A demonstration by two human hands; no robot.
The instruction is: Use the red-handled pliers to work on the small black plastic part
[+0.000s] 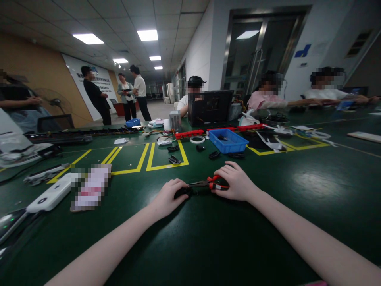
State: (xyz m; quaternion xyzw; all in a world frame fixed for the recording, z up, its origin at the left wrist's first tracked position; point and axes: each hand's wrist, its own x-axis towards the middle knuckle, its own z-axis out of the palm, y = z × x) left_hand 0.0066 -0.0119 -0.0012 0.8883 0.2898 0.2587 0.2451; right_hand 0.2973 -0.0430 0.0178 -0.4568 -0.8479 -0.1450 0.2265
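My right hand [233,180] is closed around the red-and-black handles of long-nose pliers [212,184]. The jaws point left and reach the fingertips of my left hand [168,197]. That hand grips a small black part [182,192], mostly covered by the fingers, so its kind cannot be made out. The tips of the pliers touch or nearly touch this part. A tiny thin light piece [197,194] lies on the green tabletop [208,246] just below the jaws.
Ahead stand a blue plastic tray [228,142] and several small black parts [174,160] near yellow tape outlines [167,167]. A white power strip [53,193] and a blurred phone-like object [91,186] lie left. Across the table, people sit near a black box [210,108]; others stand behind.
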